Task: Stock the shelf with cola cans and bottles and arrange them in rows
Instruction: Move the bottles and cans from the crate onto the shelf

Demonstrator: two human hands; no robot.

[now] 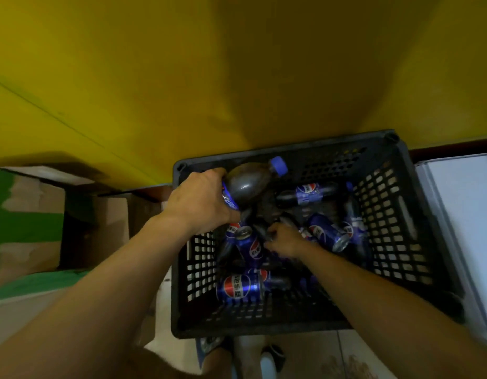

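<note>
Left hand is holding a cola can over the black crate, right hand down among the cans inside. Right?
One slip: the left hand grips a cola bottle with a blue cap, not a can; the head view shows it. The rest stands: it is over the black crate, and the right hand is down among the cans inside.

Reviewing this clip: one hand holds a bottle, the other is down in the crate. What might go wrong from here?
The left hand holds the bottle by its lower half, tilted over the crate; a loose grip might let it drop onto the cans. The right hand reaches among cans and bottles lying every way; pulling one out may shift the pile and dent cans.
</note>
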